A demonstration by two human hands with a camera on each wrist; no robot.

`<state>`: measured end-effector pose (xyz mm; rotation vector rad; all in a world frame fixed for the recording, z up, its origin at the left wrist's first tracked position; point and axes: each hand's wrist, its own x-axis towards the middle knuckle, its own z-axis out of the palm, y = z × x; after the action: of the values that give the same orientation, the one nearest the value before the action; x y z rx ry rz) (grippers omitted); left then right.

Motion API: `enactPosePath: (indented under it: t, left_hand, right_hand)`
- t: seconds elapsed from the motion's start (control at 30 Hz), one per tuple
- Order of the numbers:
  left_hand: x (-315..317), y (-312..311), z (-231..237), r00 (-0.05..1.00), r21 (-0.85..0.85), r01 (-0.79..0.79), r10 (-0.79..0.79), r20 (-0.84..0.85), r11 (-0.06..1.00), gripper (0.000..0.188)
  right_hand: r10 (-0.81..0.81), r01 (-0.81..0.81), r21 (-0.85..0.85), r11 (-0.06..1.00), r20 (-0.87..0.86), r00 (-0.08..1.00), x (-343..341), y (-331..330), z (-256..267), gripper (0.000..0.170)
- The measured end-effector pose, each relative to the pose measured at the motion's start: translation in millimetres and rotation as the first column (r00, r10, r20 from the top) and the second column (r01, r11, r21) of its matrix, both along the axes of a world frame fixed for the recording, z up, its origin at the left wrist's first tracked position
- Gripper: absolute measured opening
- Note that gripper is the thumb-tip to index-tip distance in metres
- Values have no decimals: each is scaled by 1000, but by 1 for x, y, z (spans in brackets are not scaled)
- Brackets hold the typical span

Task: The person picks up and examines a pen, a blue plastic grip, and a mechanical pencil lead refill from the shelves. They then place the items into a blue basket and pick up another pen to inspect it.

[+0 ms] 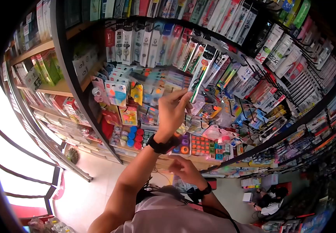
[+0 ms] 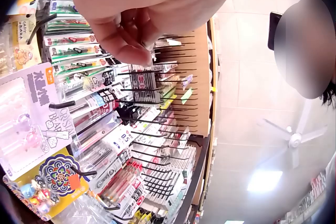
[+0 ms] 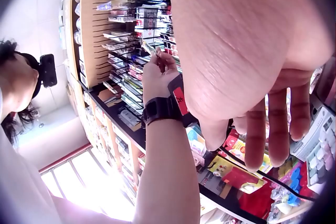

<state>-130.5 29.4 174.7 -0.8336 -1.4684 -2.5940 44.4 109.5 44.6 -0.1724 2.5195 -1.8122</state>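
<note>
My left hand (image 1: 172, 110) reaches up to a hanging display and pinches the lower end of a slim pen pack (image 1: 202, 72), white with green and orange. The pack stands tilted in front of rows of similar packs. In the left wrist view the thumb and fingers of the left hand (image 2: 152, 8) meet, and the hand itself largely hides what it grips. Lower down, near my chest, my right hand (image 1: 185, 171) holds nothing. The right wrist view shows several loosely extended fingers of this right hand (image 3: 247, 61) above small boxed goods.
Metal hooks (image 2: 149, 134) stick out from the display. Blister cards (image 1: 115, 93) hang at the left, beside a dark shelf post (image 1: 72, 70). Small coloured tubs (image 1: 131, 136) stand on the lower shelf. A seated person (image 1: 273, 200) is at the lower right.
</note>
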Motion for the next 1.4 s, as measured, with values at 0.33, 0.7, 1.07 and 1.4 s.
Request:
enactPosePath:
  t: [0.33, 0.7, 1.07, 1.4]
  left_hand:
    - [-2, 0, 7, 999, -77, -18, 20, 28, 997, 24]
    - [-8, 4, 0, 999, -86, -32, 31, -15, 996, 25]
    - [-11, 2, 14, 999, -137, -42, 39, -25, 990, 24]
    - [-41, 11, 40, 985, -238, -150, 124, -121, 960, 24]
  right_hand:
    - [-24, 45, 187, 981, -114, 993, -16, 20, 30, 32]
    - [101, 917, 150, 370, -988, 121, -117, 71, 278, 29]
    - [-218, 841, 91, 533, -946, 240, -155, 92, 296, 18]
    - [-360, 796, 91, 598, -857, 369, -157, 103, 310, 21]
